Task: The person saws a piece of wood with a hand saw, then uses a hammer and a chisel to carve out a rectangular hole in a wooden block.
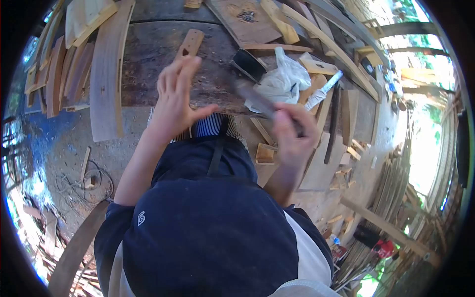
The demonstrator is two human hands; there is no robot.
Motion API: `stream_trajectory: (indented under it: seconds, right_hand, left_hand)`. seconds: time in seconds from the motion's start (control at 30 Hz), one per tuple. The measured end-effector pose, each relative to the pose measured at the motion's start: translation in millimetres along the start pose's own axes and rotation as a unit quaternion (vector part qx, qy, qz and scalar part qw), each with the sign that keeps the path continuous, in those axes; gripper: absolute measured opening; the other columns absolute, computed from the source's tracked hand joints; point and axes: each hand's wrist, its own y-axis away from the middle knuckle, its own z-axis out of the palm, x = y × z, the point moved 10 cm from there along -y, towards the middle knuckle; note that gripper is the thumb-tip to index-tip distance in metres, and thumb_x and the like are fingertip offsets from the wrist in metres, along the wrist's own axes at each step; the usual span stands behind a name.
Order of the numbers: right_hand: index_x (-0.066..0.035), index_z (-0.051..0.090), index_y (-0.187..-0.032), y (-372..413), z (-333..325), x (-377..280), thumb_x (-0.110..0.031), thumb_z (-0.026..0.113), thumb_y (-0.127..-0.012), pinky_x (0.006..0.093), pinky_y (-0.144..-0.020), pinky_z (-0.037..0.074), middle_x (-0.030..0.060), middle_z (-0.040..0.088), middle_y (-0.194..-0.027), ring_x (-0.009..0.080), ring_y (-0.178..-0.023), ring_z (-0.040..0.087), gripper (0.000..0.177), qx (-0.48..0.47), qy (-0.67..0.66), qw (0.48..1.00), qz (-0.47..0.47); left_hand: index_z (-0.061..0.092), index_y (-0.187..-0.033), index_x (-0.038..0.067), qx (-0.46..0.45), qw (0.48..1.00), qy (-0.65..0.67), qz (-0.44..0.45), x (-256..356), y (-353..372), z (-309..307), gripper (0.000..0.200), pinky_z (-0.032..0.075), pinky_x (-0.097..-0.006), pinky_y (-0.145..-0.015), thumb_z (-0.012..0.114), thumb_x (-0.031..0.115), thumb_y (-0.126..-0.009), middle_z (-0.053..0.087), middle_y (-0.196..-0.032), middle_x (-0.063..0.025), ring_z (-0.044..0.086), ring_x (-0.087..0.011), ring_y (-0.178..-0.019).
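Observation:
My left hand (pixel 174 99) is raised over the near edge of the dark workbench (pixel 148 64), its fingers up and thumb spread, with nothing in it. Just beyond its fingertips lies a small wooden piece (pixel 194 42) with a dark cut-out and small holes; the fingers overlap its near end in this view. Closed around one end of a long, dark flat tool (pixel 260 99), my right hand (pixel 296 131) is at the bench's front edge. Motion smears the tool, which points up and left toward the middle of the bench; its kind I cannot tell.
Beside the tool lie a crumpled white plastic bag (pixel 284 79) and a black object (pixel 249 64). A board (pixel 242 29) holds a small pile of nails. Curved planks (pixel 106 74) lean at the left. Long wooden strips (pixel 336 54) cover the right side. Loose cord (pixel 84 185) lies on the floor.

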Motion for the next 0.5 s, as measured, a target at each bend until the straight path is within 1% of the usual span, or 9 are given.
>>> stream_trajectory:
  seconds: [0.03, 0.07, 0.1, 0.13, 0.17, 0.27, 0.33, 0.4, 0.5]
  right_hand:
    - [-0.002, 0.070, -0.100, 9, 18, -7, -0.009, 0.072, -0.083, 0.0233, -0.065, 0.047, 0.0066, 0.070, -0.085, 0.0101, -0.073, 0.061, 0.019, -0.067, 0.007, 0.997, 0.043]
    - [-0.002, 0.070, -0.100, 11, 19, -7, -0.009, 0.072, -0.083, 0.0233, -0.065, 0.047, 0.0066, 0.070, -0.085, 0.0101, -0.073, 0.061, 0.019, -0.059, 0.009, 0.997, 0.045]
    - [-0.002, 0.070, -0.101, 16, 40, -17, -0.013, 0.071, -0.085, 0.0238, -0.066, 0.047, 0.0066, 0.070, -0.084, 0.0114, -0.074, 0.061, 0.020, -0.156, -0.077, 0.985, -0.009]
    - [-0.002, 0.069, -0.101, 25, 55, -29, -0.018, 0.071, -0.086, 0.0242, -0.066, 0.047, 0.0067, 0.069, -0.083, 0.0126, -0.075, 0.062, 0.022, -0.250, -0.162, 0.952, -0.063]
    - [-0.002, 0.069, -0.101, 22, 44, -19, -0.018, 0.071, -0.086, 0.0242, -0.066, 0.047, 0.0067, 0.069, -0.083, 0.0126, -0.075, 0.062, 0.022, -0.244, -0.160, 0.954, -0.064]
    - [0.002, 0.059, -0.116, -4, -54, 30, -0.029, 0.056, -0.097, 0.0258, -0.071, 0.047, 0.0085, 0.066, -0.085, 0.0135, -0.079, 0.061, 0.036, -0.077, -0.146, 0.985, -0.042]
    - [0.000, 0.059, -0.118, -19, -152, 84, -0.024, 0.056, -0.098, 0.0258, -0.079, 0.047, 0.0099, 0.067, -0.092, 0.0155, -0.086, 0.062, 0.032, 0.185, 0.075, 0.977, 0.074]
    - [0.003, 0.060, -0.116, -26, -222, 162, -0.026, 0.064, -0.091, 0.0339, -0.088, 0.048, 0.0154, 0.067, -0.103, 0.0225, -0.098, 0.063, 0.038, 0.243, 0.207, 0.945, 0.068]
    - [0.003, 0.059, -0.120, -31, -282, 264, -0.035, 0.071, -0.084, 0.0414, -0.095, 0.046, 0.0220, 0.063, -0.115, 0.0343, -0.109, 0.060, 0.054, 0.201, 0.369, 0.902, 0.102]
  left_hand:
    - [0.042, -0.138, 0.009, -0.010, 0.990, 0.070, 0.119, 36, -1, -10, 0.084, 0.029, -0.0476, -0.107, 0.079, 0.037, -0.069, 0.048, -0.133, -0.0126, 0.041, -0.0342, -0.126]
    - [0.058, -0.119, 0.010, -0.021, 0.980, 0.056, 0.188, 64, -4, -19, 0.062, 0.043, -0.0407, -0.093, 0.079, 0.027, -0.063, 0.062, -0.111, -0.0092, 0.059, -0.0299, -0.104]
    - [0.058, -0.119, 0.010, -0.023, 0.979, 0.059, 0.194, 69, 1, -19, 0.062, 0.043, -0.0407, -0.093, 0.079, 0.027, -0.063, 0.062, -0.111, -0.0092, 0.059, -0.0299, -0.104]
    - [0.061, -0.105, 0.010, -0.114, 0.970, 0.090, 0.193, 72, 10, -2, 0.048, 0.046, -0.0390, -0.082, 0.078, 0.022, -0.061, 0.064, -0.097, -0.0071, 0.062, -0.0286, -0.090]
    - [0.063, -0.091, 0.010, -0.203, 0.953, 0.118, 0.191, 75, 20, 15, 0.035, 0.049, -0.0373, -0.070, 0.077, 0.017, -0.060, 0.066, -0.083, -0.0050, 0.064, -0.0273, -0.076]
    - [0.060, -0.077, 0.011, -0.104, 0.962, 0.161, 0.193, 78, 19, -1, 0.023, 0.045, -0.0355, -0.056, 0.075, 0.012, -0.060, 0.062, -0.069, -0.0041, 0.061, -0.0260, -0.060]
    - [0.060, -0.078, 0.010, -0.109, 0.965, 0.161, 0.175, 69, 29, -5, 0.023, 0.045, -0.0355, -0.058, 0.075, 0.011, -0.060, 0.063, -0.070, -0.0045, 0.062, -0.0261, -0.062]
    - [0.062, -0.080, 0.010, -0.127, 0.972, 0.151, 0.129, 54, 39, -6, 0.025, 0.046, -0.0356, -0.060, 0.076, 0.011, -0.059, 0.064, -0.072, -0.0056, 0.063, -0.0272, -0.066]
    - [0.063, -0.081, 0.011, -0.123, 0.977, 0.145, 0.098, 43, 51, -16, 0.027, 0.045, -0.0359, -0.060, 0.077, 0.012, -0.058, 0.064, -0.072, -0.0059, 0.063, -0.0276, -0.067]
